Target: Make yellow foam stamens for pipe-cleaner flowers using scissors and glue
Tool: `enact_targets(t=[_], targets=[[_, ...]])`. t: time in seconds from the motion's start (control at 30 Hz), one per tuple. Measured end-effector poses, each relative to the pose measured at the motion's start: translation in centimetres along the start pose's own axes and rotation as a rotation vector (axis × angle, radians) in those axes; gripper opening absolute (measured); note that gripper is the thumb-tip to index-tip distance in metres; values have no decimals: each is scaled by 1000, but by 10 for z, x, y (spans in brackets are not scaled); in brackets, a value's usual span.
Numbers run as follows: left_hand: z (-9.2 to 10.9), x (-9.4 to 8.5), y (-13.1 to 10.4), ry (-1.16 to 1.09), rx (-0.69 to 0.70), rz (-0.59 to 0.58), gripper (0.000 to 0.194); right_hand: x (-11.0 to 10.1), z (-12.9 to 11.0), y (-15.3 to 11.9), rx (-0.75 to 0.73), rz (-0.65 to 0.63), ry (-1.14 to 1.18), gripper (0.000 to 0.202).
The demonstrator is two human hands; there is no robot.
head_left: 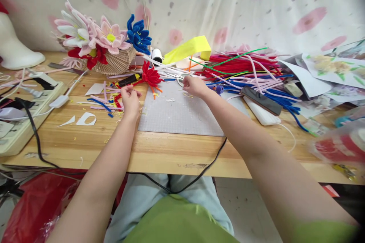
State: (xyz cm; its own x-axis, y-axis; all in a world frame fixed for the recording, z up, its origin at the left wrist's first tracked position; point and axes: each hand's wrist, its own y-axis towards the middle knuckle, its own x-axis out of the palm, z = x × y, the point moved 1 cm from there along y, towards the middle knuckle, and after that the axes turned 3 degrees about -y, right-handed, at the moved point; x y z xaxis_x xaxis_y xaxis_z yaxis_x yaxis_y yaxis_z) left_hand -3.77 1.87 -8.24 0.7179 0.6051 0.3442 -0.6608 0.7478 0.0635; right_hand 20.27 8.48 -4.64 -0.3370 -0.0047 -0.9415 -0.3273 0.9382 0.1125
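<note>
My left hand (131, 99) is closed, its fingers curled beside a red fuzzy flower (151, 75); whatever it may grip is too small to make out. At the back of the grey mat (176, 115), my right hand (195, 84) pinches the handle of the scissors (180, 78). Small white and yellow bits lie on the mat between the hands. A black and yellow tool (129, 80) lies just behind my left hand, with cut blue, pink and red pieces around it.
Flowers in a woven holder (115, 62) stand at the back left. Red, pink and blue stems (242, 64) are heaped at the back right, near a phone (261, 100). A power strip (34, 114) sits left; a black cable (199, 174) hangs over the front edge.
</note>
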Motion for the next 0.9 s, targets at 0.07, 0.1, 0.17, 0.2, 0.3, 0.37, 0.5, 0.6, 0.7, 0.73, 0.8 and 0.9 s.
enact_targets(t=[0.07, 0.1, 0.17, 0.2, 0.3, 0.37, 0.5, 0.6, 0.7, 0.73, 0.8, 0.9], targets=[[2, -1, 1, 2, 73, 7, 24, -3, -2, -5, 15, 123, 98, 9], [3, -1, 1, 10, 103, 6, 24, -3, -4, -9, 20, 170, 185, 14], [4, -2, 0, 42, 129, -36, 21, 2, -10, -17, 43, 183, 449, 20], [4, -2, -2, 64, 132, -76, 18, 7, -14, -21, 60, 146, 611, 22], [-2, -1, -10, 155, 125, -252, 16, 27, -27, -36, 120, -47, 1056, 27], [-10, 1, -18, 239, 92, -382, 18, 41, -37, -45, 161, -170, 1224, 27], [-21, 4, -33, 402, 53, -594, 21, 59, -46, -56, 211, -250, 1357, 19], [-20, 5, -40, 530, 146, -676, 23, 62, -47, -57, 200, -255, 1375, 15], [-18, 7, -45, 594, 199, -734, 23, 62, -45, -56, 175, -272, 1377, 15], [-18, 8, -46, 596, 203, -747, 22, 62, -45, -56, 164, -280, 1372, 15], [-17, 9, -48, 596, 214, -746, 19, 62, -44, -56, 146, -292, 1357, 17], [-16, 9, -49, 591, 236, -723, 16, 63, -44, -55, 115, -314, 1341, 20]])
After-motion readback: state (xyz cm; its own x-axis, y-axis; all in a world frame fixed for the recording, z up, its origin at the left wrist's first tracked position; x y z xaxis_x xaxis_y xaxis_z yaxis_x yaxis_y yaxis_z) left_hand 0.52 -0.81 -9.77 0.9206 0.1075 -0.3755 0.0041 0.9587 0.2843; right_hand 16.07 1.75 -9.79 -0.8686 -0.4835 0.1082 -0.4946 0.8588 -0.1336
